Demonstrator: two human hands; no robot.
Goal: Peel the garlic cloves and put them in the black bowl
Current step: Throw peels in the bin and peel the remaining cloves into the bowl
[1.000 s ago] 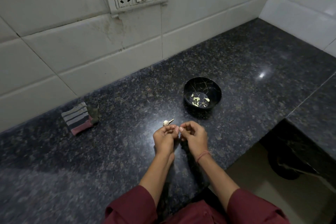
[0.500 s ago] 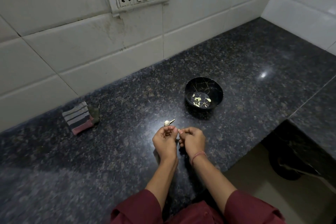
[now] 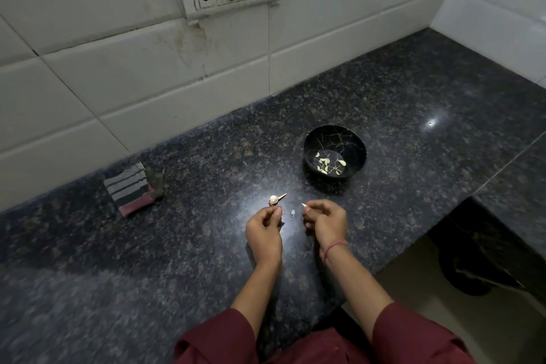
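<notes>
A striped cloth [image 3: 130,189] is seen at nine o'clock on the counter [image 3: 399,103], against the tiled wall [image 3: 118,68] and well apart from the work. Near the middle, at about eleven o'clock from the left hand [image 3: 263,230], the garlic stub [image 3: 274,199] lies on the stone, just beyond the fingertips. The left hand is curled almost closed; whether anything is pinched in it cannot be told. A small scrap [image 3: 292,212] lies between the hands. The right hand [image 3: 325,220] is closed around a clove [image 3: 304,205], whose pale tip shows past the thumb and forefinger. At one o'clock from the hands the bowl [image 3: 310,139] stands, near but not touching, with several peeled cloves [image 3: 325,163] already inside. The step in hand is judged to be peeling or carrying this clove; it is best done by having the clove checked for leftover skin, then lifted over the near rim and dropped low so that it does not bounce out. Open counter is left all round the bowl, so the short reach is unobstructed. The counter edge [image 3: 384,263] runs close beneath the right wrist, at five o'clock, so a slipped clove could be lost to the floor [image 3: 413,289].
</notes>
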